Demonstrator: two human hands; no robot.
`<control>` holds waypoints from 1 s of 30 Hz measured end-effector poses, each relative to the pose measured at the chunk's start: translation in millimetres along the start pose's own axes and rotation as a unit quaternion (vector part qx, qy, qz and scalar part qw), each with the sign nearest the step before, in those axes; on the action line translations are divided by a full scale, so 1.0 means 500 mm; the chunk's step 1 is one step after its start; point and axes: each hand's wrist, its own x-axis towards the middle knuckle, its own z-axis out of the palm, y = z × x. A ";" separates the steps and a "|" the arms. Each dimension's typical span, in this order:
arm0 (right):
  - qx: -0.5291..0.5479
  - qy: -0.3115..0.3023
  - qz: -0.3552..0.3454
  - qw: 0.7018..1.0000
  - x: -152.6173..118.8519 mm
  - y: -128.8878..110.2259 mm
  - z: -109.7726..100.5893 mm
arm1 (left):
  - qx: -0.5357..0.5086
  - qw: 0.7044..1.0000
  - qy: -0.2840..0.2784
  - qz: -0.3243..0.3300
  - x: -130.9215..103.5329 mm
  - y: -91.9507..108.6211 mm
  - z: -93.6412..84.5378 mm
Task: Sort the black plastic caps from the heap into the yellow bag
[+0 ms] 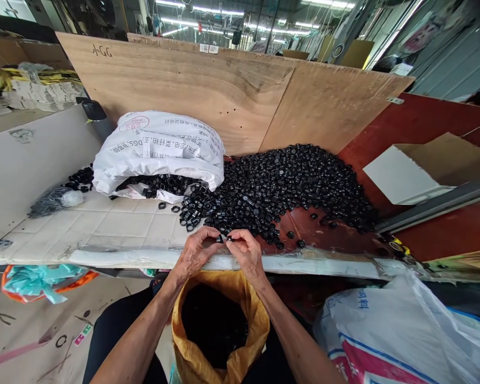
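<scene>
My left hand pinches a small black ring between thumb and fingertips, over the bench's front edge. Close beside it on the right, my right hand grips a small black cap. The two parts are held near each other. Just beyond my hands lies a large pile of black parts, with loose rings at its left side. Below my hands, between my legs, an orange-yellow sack stands with its mouth wide and dark contents inside.
A white woven sack spills black rings onto the tiled bench. Wooden boards wall the back. An open carton is at the right, above a white plastic bag. An orange-rimmed basket stands lower left.
</scene>
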 end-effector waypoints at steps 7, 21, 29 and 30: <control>0.025 -0.001 0.013 1.000 0.008 0.001 -0.001 | -0.001 1.000 -0.014 -0.015 0.001 -0.002 -0.002; -0.073 -0.023 -0.019 0.997 0.009 0.030 0.002 | 0.013 0.999 -0.036 0.012 0.000 -0.011 -0.005; -0.051 -0.048 0.017 0.997 0.012 0.026 0.000 | 0.007 0.999 -0.040 0.010 0.000 -0.007 -0.004; -0.052 -0.055 0.016 0.997 0.011 0.021 -0.002 | 0.004 0.999 -0.037 0.008 0.000 -0.006 -0.003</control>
